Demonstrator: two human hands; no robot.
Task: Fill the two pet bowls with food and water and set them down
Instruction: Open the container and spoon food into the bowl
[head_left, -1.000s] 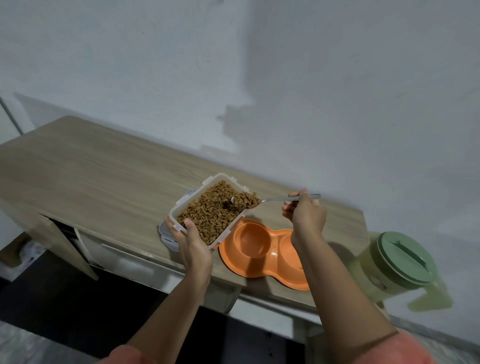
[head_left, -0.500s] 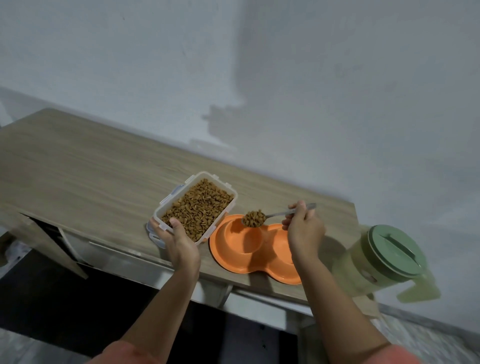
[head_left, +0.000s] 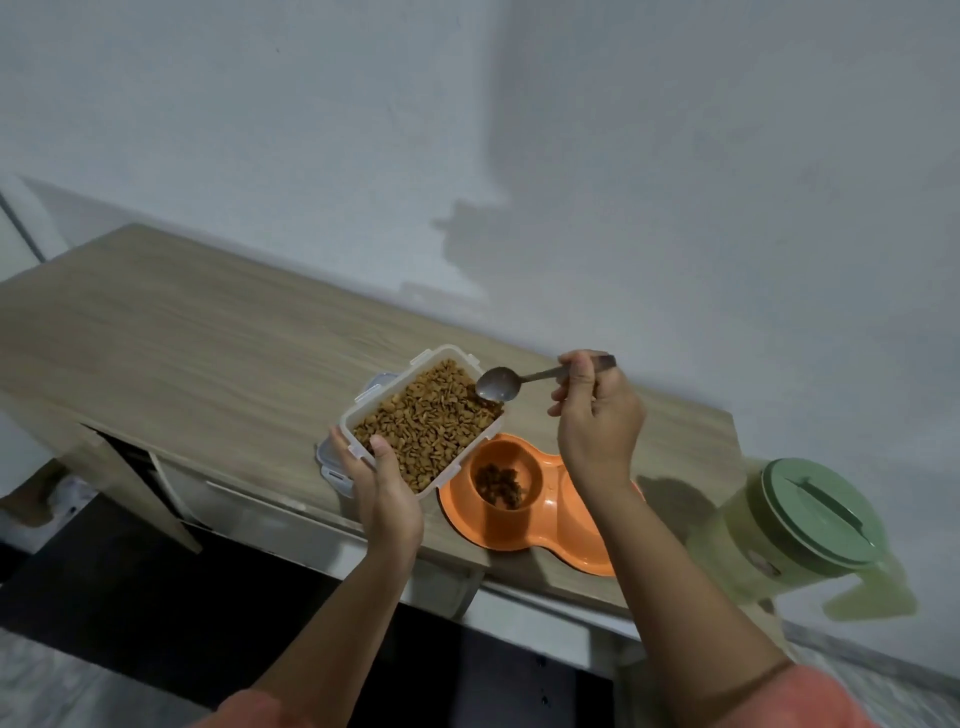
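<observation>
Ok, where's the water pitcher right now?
In the head view, the green-lidded pitcher stands at the far right, off the counter's right end, beyond the orange double bowl.

No text, label, brand, number or sign can be read anywhere in the view. The green-lidded pitcher (head_left: 800, 525) carries a small dark mark low on its side, but it is too small and blurred to make out as writing. The clear food container (head_left: 358, 415), the orange double bowl (head_left: 524, 535) and the spoon (head_left: 498, 383) show plain surfaces with no print that can be told.
</observation>
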